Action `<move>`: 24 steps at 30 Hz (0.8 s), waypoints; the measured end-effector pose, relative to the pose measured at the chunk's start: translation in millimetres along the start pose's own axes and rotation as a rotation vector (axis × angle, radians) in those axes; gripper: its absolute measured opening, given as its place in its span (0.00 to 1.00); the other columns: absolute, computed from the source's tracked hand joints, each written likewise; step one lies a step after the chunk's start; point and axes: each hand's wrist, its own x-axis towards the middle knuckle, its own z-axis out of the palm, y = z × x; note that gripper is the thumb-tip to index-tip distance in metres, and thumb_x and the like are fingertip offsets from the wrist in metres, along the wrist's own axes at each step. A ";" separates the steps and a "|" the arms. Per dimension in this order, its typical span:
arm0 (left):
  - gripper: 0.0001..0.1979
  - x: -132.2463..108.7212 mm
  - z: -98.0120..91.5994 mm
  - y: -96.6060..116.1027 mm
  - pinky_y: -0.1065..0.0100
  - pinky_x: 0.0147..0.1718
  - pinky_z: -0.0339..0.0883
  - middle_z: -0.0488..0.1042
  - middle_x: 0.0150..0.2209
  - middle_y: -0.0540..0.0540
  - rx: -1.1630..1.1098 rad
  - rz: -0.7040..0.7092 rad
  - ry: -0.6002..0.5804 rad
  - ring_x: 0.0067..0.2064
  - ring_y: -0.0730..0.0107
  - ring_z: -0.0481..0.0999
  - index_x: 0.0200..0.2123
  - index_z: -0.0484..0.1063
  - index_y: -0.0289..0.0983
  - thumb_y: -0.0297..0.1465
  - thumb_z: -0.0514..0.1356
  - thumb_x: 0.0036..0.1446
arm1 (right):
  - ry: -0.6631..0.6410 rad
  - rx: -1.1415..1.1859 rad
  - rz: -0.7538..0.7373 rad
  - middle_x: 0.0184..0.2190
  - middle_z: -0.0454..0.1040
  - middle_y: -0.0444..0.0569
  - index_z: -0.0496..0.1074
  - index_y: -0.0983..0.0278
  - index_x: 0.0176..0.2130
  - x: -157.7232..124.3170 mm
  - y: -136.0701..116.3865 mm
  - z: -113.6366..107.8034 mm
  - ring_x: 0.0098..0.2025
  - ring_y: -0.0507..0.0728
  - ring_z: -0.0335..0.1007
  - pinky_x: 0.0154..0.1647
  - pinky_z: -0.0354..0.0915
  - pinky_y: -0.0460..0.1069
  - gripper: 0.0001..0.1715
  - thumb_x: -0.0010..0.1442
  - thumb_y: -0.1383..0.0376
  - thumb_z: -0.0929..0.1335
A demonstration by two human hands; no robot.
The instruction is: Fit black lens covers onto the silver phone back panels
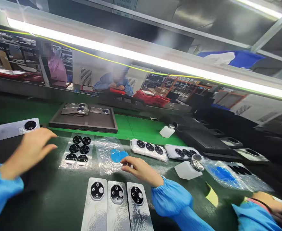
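My left hand point(31, 150) is over the table at the left, thumb and fingers apart, holding nothing. Close behind it lies a silver phone back panel point(9, 130) with a black camera disc. My right hand point(142, 168) has its fingertips at the edge of blue round films point(118, 155) on a clear plastic bag point(104, 160); whether it grips one cannot be made out. Between the hands lies a clear sheet point(70, 162) with several black camera stickers point(74, 148). Three silver panels point(96, 211) with black camera discs lie side by side in front.
A dark tray point(83, 125) with panels stands behind. White wrapped stacks point(149, 149), a white bottle point(188, 170), another bottle point(167, 131) and a yellow paper piece point(212, 194) are on the right. A co-worker's hand point(269, 202) is at the far right.
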 end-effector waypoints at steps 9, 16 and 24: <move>0.38 -51.4 73.2 161.6 0.48 0.55 0.54 0.67 0.51 0.39 -0.331 0.081 -0.507 0.54 0.45 0.63 0.49 0.67 0.37 0.50 0.72 0.38 | -0.237 -0.239 -0.132 0.49 0.73 0.50 0.72 0.64 0.48 126.4 -56.4 45.3 0.48 0.58 0.72 0.50 0.69 0.58 0.14 0.65 0.59 0.68; 0.50 -51.2 95.2 148.6 0.42 0.56 0.51 0.64 0.49 0.38 -0.298 0.120 -0.531 0.52 0.43 0.63 0.52 0.65 0.33 0.50 0.75 0.27 | -0.211 -0.317 -0.092 0.55 0.69 0.53 0.69 0.64 0.54 168.5 -80.7 77.2 0.52 0.60 0.70 0.51 0.69 0.60 0.20 0.65 0.59 0.68; 0.41 -57.8 92.6 153.2 0.47 0.52 0.60 0.62 0.47 0.41 -0.309 0.012 -0.593 0.50 0.45 0.62 0.42 0.65 0.36 0.44 0.78 0.24 | -0.251 -0.339 -0.056 0.53 0.70 0.52 0.69 0.64 0.53 183.8 -80.7 82.8 0.50 0.59 0.71 0.49 0.70 0.59 0.19 0.65 0.59 0.68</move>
